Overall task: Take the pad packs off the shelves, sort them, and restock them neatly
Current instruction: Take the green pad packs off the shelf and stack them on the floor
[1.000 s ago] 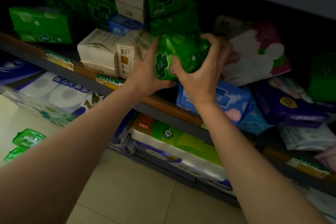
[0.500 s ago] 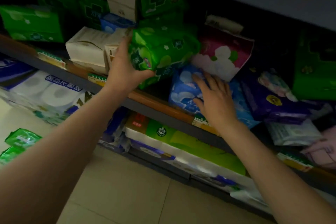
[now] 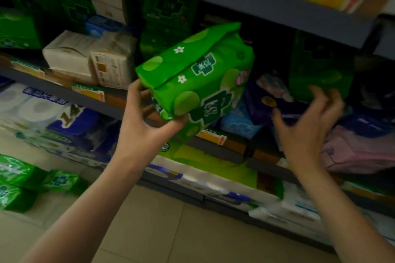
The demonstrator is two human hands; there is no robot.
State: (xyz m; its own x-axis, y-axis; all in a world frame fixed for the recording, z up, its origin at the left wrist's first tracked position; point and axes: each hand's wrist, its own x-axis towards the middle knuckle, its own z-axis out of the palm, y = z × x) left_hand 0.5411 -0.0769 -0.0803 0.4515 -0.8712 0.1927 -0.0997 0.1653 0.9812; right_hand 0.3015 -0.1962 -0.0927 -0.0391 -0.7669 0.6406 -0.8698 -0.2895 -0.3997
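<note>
Only "14" is legible, on the tissue-roll pack (image 3: pixel 70 116).

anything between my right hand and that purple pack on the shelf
Nothing visible. The right hand is spread right in front of the purple pack, with no other pack between them. The left hand holds the green pack off to the side.
</note>
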